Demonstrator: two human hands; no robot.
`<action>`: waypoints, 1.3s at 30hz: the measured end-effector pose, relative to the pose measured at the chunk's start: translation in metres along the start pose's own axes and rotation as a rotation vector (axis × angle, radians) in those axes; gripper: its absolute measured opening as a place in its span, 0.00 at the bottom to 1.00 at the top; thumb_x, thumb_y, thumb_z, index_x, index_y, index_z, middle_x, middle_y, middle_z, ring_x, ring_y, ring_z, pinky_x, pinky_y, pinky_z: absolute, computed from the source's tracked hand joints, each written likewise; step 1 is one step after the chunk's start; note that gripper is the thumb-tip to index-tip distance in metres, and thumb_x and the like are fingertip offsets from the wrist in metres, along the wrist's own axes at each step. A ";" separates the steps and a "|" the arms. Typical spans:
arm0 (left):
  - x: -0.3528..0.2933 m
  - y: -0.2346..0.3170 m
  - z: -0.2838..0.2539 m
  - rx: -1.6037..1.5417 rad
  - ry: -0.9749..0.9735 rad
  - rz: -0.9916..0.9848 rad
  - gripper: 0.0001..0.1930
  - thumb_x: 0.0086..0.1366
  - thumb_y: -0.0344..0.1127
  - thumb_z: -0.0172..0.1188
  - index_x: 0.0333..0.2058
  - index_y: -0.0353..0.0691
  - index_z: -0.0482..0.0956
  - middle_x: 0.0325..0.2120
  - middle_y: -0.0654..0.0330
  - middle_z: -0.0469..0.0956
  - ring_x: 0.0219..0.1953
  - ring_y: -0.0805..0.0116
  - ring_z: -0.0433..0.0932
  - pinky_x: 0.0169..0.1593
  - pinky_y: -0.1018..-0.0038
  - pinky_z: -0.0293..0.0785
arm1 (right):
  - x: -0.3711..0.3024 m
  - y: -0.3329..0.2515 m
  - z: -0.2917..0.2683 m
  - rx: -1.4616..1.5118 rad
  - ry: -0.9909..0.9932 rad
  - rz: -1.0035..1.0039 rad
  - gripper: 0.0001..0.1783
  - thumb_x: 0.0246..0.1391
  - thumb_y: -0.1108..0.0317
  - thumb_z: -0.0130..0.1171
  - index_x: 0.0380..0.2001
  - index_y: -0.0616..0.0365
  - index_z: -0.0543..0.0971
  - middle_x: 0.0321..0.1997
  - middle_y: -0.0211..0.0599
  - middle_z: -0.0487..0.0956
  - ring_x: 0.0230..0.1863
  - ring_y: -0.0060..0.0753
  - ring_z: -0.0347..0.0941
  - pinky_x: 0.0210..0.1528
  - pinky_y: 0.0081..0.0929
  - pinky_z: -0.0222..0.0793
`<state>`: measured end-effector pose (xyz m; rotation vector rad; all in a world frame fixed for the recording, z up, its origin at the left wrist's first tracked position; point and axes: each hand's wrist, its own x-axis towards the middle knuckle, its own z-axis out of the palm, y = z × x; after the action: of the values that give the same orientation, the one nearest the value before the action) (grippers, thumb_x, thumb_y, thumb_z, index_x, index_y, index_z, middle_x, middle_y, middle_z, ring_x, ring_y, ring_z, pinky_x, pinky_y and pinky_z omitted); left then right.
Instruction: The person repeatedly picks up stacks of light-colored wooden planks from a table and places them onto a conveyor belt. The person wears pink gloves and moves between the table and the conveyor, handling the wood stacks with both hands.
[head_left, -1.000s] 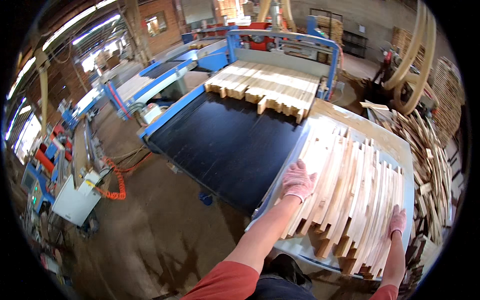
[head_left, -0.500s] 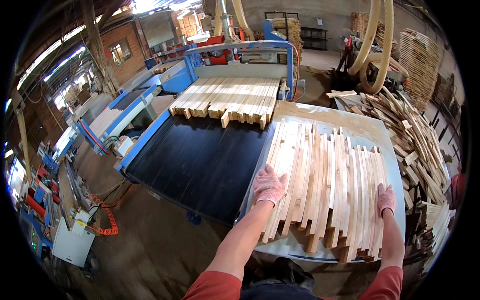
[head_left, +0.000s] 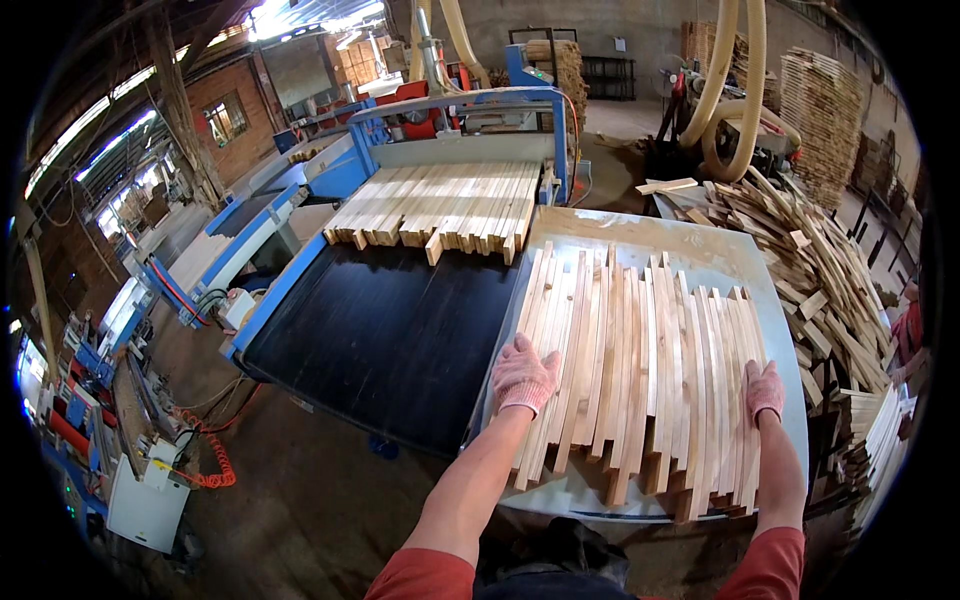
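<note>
A row of pale wooden strips [head_left: 620, 370] lies side by side on a smooth, light-topped table [head_left: 650, 225] before me; their near ends are uneven. My left hand [head_left: 525, 376], in a pink knit glove, is closed over the row's left edge, thumb towards the strips. On the opposite edge, my right hand [head_left: 764, 388], gloved alike, is closed against the outermost strips. The row sits between both hands. Their fingertips are partly hidden.
Left of the table runs a black conveyor belt [head_left: 385, 335], bearing more wooden strips [head_left: 440, 205] below a blue machine frame [head_left: 460, 98]. Loose offcuts [head_left: 800, 260] are heaped on the right. A person's red sleeve [head_left: 908, 325] shows at the right rim.
The whole view has shifted a little, so most things appear farther left. Both hands stay at the two sides of the row of strips.
</note>
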<state>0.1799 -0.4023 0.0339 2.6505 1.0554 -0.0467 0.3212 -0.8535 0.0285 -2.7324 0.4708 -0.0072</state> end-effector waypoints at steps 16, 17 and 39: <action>0.000 -0.001 0.003 0.021 0.060 0.034 0.48 0.71 0.70 0.53 0.75 0.38 0.55 0.63 0.42 0.72 0.61 0.48 0.79 0.61 0.56 0.78 | 0.021 0.017 0.022 0.034 0.041 -0.027 0.48 0.69 0.36 0.50 0.75 0.66 0.64 0.67 0.67 0.77 0.68 0.65 0.73 0.71 0.50 0.66; 0.003 -0.005 0.005 0.014 0.060 0.033 0.48 0.71 0.70 0.54 0.75 0.38 0.56 0.63 0.42 0.72 0.62 0.49 0.79 0.61 0.57 0.78 | 0.017 0.013 0.019 0.047 0.016 -0.027 0.48 0.69 0.36 0.49 0.75 0.67 0.64 0.67 0.67 0.77 0.69 0.65 0.72 0.72 0.50 0.66; -0.003 -0.007 -0.010 -0.059 -0.044 0.026 0.48 0.74 0.67 0.51 0.77 0.37 0.53 0.67 0.42 0.69 0.66 0.48 0.73 0.66 0.55 0.73 | 0.048 0.036 0.042 0.023 0.042 -0.123 0.49 0.72 0.35 0.47 0.74 0.72 0.64 0.69 0.68 0.74 0.71 0.65 0.69 0.73 0.47 0.63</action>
<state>0.1725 -0.3972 0.0418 2.5982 0.9925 -0.0671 0.3573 -0.8858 -0.0260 -2.7392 0.3111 -0.1017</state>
